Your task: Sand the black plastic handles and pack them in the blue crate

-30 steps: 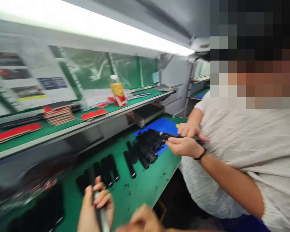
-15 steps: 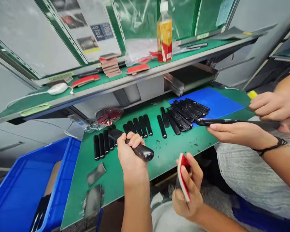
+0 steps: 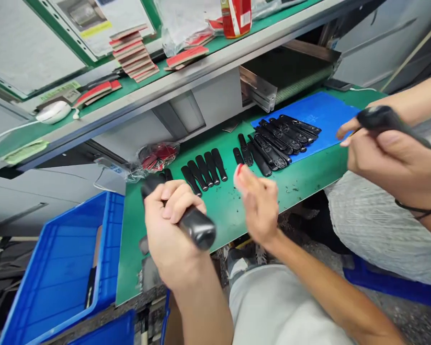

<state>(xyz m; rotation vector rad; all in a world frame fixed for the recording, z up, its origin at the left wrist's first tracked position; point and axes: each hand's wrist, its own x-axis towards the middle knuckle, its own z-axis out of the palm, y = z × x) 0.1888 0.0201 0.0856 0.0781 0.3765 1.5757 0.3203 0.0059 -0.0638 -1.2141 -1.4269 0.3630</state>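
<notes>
My left hand (image 3: 172,220) is closed around a glossy black handle-shaped piece (image 3: 200,229), its rounded end towards me and its far end blurred. To the right, my right hand (image 3: 258,206) is raised above the table edge, smeared by motion. A red-and-white pad (image 3: 239,171) shows only as a sliver at its fingertips; the rest is hidden behind the hand. Beyond my hands, several similar black pieces (image 3: 203,170) lie side by side on the green table (image 3: 226,211). A pile of black pieces (image 3: 282,139) lies further right, partly on a blue sheet (image 3: 319,115).
At the right, a co-worker's hands (image 3: 391,153) hold another black piece (image 3: 379,117). A blue bin (image 3: 64,249) stands left of the table. The shelf (image 3: 197,72) above bears stacked red-edged pads (image 3: 134,55) and a bottle (image 3: 236,19). A plastic bag (image 3: 158,158) lies at the back.
My view has tipped downwards. My left hand has turned the black piece and moved left; my right hand has risen and moved left with the pad. The co-worker's black piece has been lifted and turned.
</notes>
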